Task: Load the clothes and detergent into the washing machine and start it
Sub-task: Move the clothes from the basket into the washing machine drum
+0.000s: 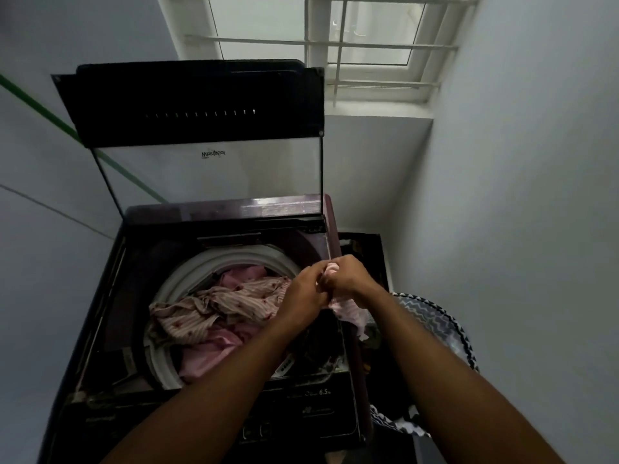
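A dark top-loading washing machine (110, 316) stands in front of me with its glass lid (201, 128) raised upright. Its white-rimmed drum (234, 259) holds a striped pinkish garment (217, 306) and a plain pink cloth (207, 356). Over the machine's right edge, my left hand (303, 293) and my right hand (348, 276) meet, both shut on a small pale pink cloth (350, 313) that hangs down below them. No detergent is in view.
A laundry basket with a zigzag pattern (442, 323) stands on the right, beside the machine. The control panel (301, 413) runs along the machine's near edge. Walls close in left and right; a barred window (351, 45) is behind.
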